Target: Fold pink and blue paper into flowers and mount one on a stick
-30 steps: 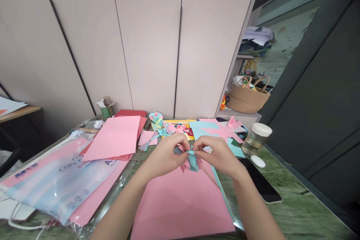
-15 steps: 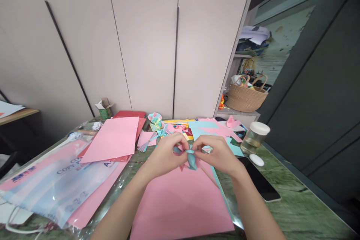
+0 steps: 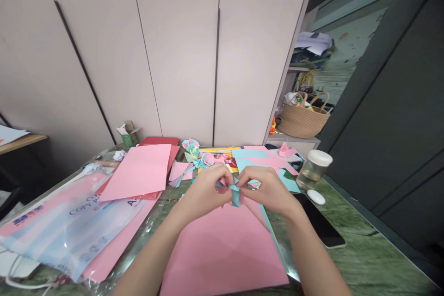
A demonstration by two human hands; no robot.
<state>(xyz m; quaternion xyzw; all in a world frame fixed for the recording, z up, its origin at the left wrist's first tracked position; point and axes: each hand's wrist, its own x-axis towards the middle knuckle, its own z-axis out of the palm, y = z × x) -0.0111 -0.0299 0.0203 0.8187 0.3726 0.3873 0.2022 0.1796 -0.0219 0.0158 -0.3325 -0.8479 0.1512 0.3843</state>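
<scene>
Blue-pink paper [image 3: 236, 198] | partly hidden (pink part especially) | grip: left hand [image 3: 210, 188] and right hand [image 3: 266, 187] pinching it

A white-lidded jar [image 3: 314, 171] was positioned at the right of the green table [image 3: 378, 259], near a white oval object [image 3: 316, 197]. A phone [image 3: 322, 224], screen dark, lay flat just beside the latter. A two-handled woven basket [image 3: 304, 121] rested on a shelf [image 3: 294, 140]. A green box [image 3: 129, 139], flaps raised, stood before the pale cabinet [image 3: 176, 55].

Pale cabinet doors [image 3: 173, 55] spanned the rear; dark panels [image 3: 398, 101] stood at right, beyond open shelves [image 3: 314, 141]. Surface [image 3: 374, 249] was green, marbled. Wooden tabletop [image 3: 24, 143] showed far left.
</scene>
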